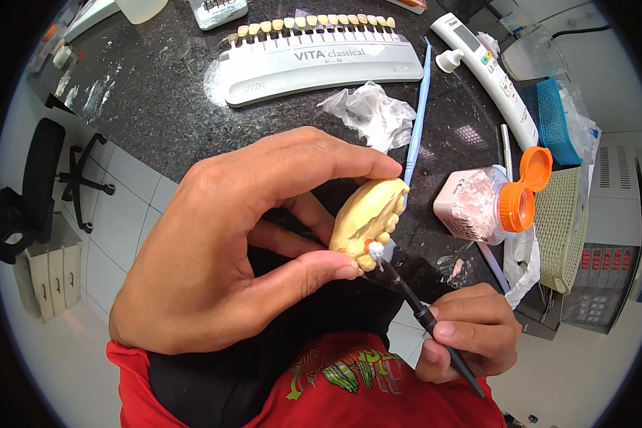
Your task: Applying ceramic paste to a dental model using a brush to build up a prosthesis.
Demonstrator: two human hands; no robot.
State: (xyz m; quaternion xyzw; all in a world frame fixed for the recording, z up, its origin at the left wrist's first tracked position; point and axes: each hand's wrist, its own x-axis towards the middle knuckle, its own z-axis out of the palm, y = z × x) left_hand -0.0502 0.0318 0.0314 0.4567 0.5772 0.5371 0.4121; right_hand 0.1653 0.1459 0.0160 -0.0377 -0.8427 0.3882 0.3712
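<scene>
A yellow dental cast with a row of teeth is pinched between the thumb and fingers of my left hand, teeth facing right. On one tooth position sits a small white crown, with an orange-red patch beside it. My right hand grips a thin black brush like a pen. The brush's tip meets or nearly meets the white crown; which of the two I cannot tell. Part of the cast is hidden behind my left thumb and fingers.
A grey tooth shade guide lies at the back of the dark stone bench. Around it are crumpled tissue, a blue slim tool and a white remote control. At right are a pink powder bottle, its orange lid raised, and a woven basket.
</scene>
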